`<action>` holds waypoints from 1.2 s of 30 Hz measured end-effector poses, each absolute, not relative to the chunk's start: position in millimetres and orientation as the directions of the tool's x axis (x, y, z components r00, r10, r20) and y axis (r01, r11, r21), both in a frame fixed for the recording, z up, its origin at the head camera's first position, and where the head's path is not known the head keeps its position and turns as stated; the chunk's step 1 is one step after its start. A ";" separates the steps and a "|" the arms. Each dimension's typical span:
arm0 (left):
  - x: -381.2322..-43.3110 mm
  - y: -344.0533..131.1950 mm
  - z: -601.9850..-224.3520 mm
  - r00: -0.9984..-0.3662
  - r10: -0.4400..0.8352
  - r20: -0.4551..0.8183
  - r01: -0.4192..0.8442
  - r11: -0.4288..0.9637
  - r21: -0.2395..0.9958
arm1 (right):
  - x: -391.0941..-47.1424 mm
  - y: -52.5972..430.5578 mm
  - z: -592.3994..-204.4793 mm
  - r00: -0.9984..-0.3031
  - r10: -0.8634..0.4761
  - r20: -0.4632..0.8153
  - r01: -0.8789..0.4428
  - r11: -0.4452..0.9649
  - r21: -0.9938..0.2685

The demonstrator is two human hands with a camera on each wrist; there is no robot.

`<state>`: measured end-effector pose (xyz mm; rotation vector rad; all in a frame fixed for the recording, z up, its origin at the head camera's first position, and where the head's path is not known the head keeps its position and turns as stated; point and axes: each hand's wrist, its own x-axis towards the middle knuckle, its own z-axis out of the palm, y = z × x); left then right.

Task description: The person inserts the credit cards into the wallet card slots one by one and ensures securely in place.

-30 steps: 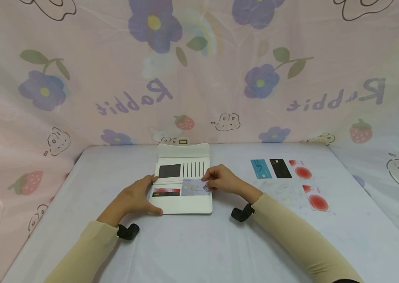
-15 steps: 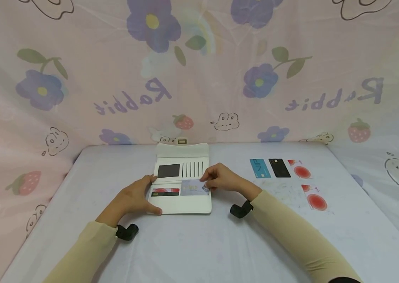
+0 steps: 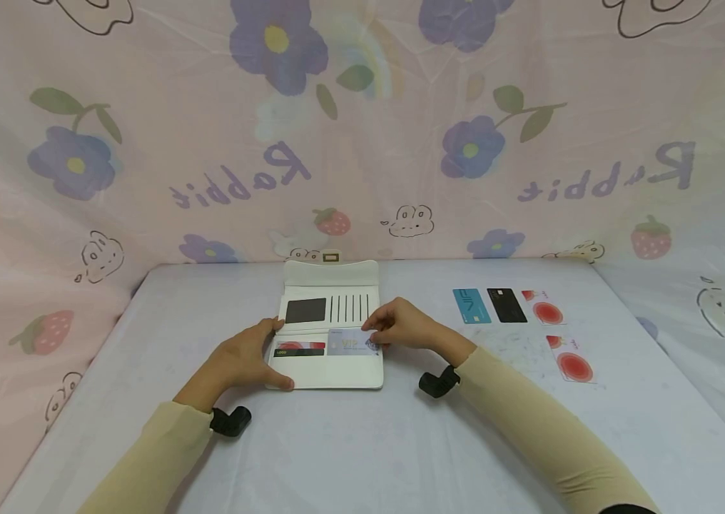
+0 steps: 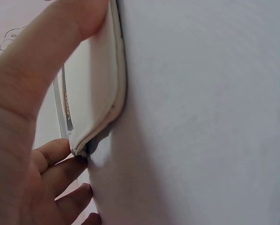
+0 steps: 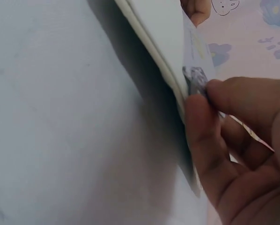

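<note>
A white wallet (image 3: pixel 330 373) lies unfolded on the table, its flap at the far side. My left hand (image 3: pixel 242 360) holds it by the left side, the thumb on the near-left corner and the fingers along the left edge. With thumb and forefinger, my right hand (image 3: pixel 404 325) pinches the right end of a pale lilac VIP card (image 3: pixel 346 343). That card's lower part is hidden in the wallet's lower right pocket; in the right wrist view the card (image 5: pixel 195 51) stands out past the pocket edge. Red and black cards (image 3: pixel 300 349) show in the lower left pocket.
Right of the wallet lie a blue VIP card (image 3: pixel 472 306), a black card (image 3: pixel 507 305) and two red-and-white cards, one farther (image 3: pixel 545 308) and one nearer (image 3: pixel 573 363). A patterned cloth (image 3: pixel 362 128) hangs behind the table.
The lilac card has sunk slightly lower into the pocket, with my right hand still pinching it. My left hand stays on the wallet's left side.
</note>
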<state>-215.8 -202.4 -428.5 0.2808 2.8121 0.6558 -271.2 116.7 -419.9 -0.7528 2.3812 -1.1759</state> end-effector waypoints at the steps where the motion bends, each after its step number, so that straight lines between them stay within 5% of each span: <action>1: -215.7 -202.4 -428.4 -0.953 0.237 -0.189 0.129 0.881 0.455 | -271.0 116.7 -420.3 -0.784 -0.613 -0.097 -0.296 0.507 -0.809; 36: -216.0 -201.8 -429.8 -0.953 0.222 -0.204 0.106 0.880 0.463 | -243.4 98.1 -419.3 -0.781 -0.625 0.002 -0.494 0.616 -0.614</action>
